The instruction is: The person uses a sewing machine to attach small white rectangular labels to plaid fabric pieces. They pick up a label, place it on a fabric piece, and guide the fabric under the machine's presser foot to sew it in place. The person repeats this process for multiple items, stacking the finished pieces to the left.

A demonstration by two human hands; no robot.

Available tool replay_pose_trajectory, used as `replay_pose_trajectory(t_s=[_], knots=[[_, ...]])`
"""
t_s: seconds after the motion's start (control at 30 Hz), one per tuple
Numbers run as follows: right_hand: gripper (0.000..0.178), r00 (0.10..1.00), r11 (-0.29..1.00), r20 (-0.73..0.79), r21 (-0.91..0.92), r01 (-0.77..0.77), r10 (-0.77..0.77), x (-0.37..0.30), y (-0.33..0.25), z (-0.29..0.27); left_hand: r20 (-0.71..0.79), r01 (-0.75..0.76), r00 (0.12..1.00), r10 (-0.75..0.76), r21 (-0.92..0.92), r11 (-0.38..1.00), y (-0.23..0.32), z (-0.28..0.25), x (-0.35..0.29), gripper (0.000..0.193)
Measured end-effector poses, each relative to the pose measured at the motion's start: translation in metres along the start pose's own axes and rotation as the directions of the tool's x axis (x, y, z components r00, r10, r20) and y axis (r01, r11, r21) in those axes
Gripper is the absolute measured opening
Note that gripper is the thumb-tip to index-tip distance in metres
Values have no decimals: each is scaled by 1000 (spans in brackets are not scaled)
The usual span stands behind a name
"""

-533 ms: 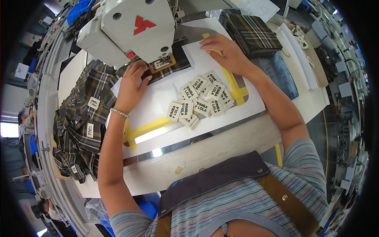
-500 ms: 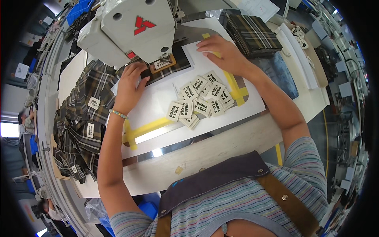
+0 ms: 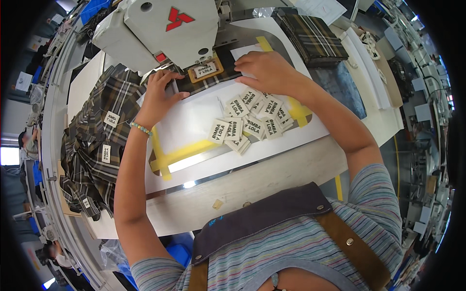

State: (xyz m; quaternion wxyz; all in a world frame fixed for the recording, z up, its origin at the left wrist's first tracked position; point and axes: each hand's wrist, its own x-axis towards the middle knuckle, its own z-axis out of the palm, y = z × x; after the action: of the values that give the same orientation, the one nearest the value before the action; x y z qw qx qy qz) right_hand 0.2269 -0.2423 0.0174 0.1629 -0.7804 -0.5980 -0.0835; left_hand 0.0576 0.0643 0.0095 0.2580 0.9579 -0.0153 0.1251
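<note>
A strip of dark plaid fabric (image 3: 196, 88) lies beneath the white sewing machine head (image 3: 170, 34). A tan rectangular frame (image 3: 219, 67) presses on it around a white label (image 3: 204, 70). At the strip's left end is my left hand (image 3: 159, 97), thumb and fingers apart, fingertips touching down beside the frame. My right hand (image 3: 272, 73) reaches in from the right, its fingers extended and touching the strip's right end. Several loose white labels (image 3: 252, 127) lie heaped on the white sheet (image 3: 184, 128) in front of the frame, just below my right hand.
Crumpled plaid pieces with sewn-on labels (image 3: 92, 140) hang over the left side of the table. Folded plaid fabric (image 3: 313, 39) is stacked at the back right. Yellow tape (image 3: 194, 151) edges the sheet. A small tan scrap (image 3: 218, 204) sits near the front edge.
My right hand has moved left and nearer, onto the strip's right end. My left thumb has shifted right along the strip. The framed label and white sheet sit slightly farther right.
</note>
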Motion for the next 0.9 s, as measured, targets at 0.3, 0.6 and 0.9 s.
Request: replay_pose_trajectory(t_s=[0.3,0.6,0.9], knots=[[27,989,975,-51,-180,131,-142,-1,-10,-8,-169,-25,985,21,-24,999,5,36,13,18],[10,949,954,-121,-109,279,-291,-3,-32,-7,-149,-227,963,226,12,974,13,13,-14,15],[16,975,991,-178,0,133,-131,-20,-28,-27,-224,-78,953,206,473,878,-39,-72,-93,16]])
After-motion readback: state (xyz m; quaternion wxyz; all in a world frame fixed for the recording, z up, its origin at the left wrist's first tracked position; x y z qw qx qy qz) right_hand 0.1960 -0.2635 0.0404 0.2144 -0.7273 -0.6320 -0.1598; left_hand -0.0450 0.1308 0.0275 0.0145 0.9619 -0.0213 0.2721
